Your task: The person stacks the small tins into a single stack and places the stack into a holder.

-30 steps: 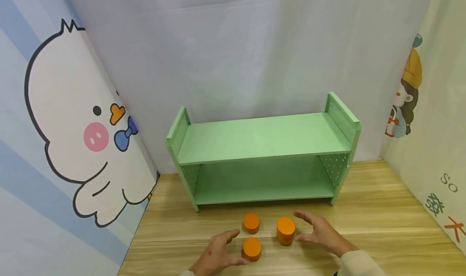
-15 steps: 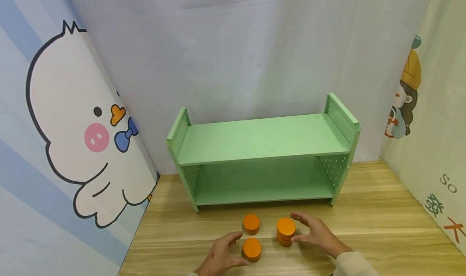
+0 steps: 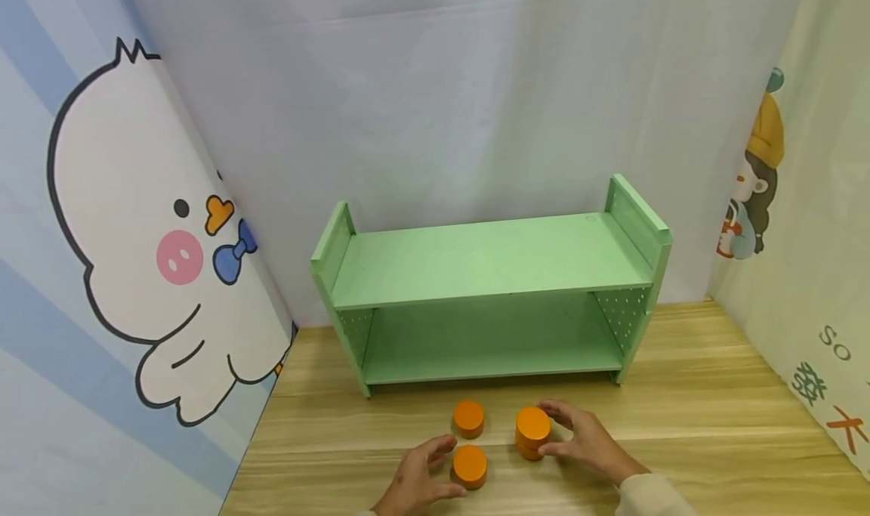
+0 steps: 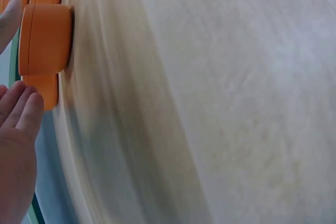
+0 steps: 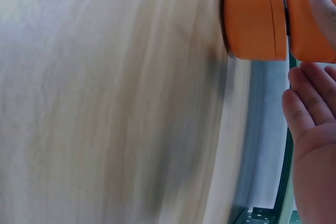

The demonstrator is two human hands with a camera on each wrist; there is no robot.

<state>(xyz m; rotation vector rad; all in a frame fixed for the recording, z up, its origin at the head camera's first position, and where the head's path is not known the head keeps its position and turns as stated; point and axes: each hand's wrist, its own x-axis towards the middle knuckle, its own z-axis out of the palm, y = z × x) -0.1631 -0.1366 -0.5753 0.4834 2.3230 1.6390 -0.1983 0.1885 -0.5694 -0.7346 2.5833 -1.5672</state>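
Note:
Several orange round tins with lid seams stand on the table in front of the shelf. Two are stacked: the upper tin [image 3: 533, 426] sits on a lower tin [image 3: 529, 450]. My right hand [image 3: 586, 442] is beside this stack, thumb and fingers spread around its right side, fingertips right at the upper tin's edge. A single near tin [image 3: 470, 467] stands left of the stack, with another single tin [image 3: 469, 418] behind it. Around the near tin's left side, my left hand [image 3: 418, 477] curves with thumb and fingers apart, holding nothing.
A light green two-tier shelf [image 3: 489, 263] with raised side panels stands behind the tins on the wood-grain table [image 3: 686, 395]. A pale curtain [image 3: 435, 108] hangs behind it. Printed cloths flank the table on the left [image 3: 136, 236] and right.
The right hand has edged left, bringing its fingertips to the stacked tins. My left hand has moved slightly right, closer to the near tin. The tins stay in place.

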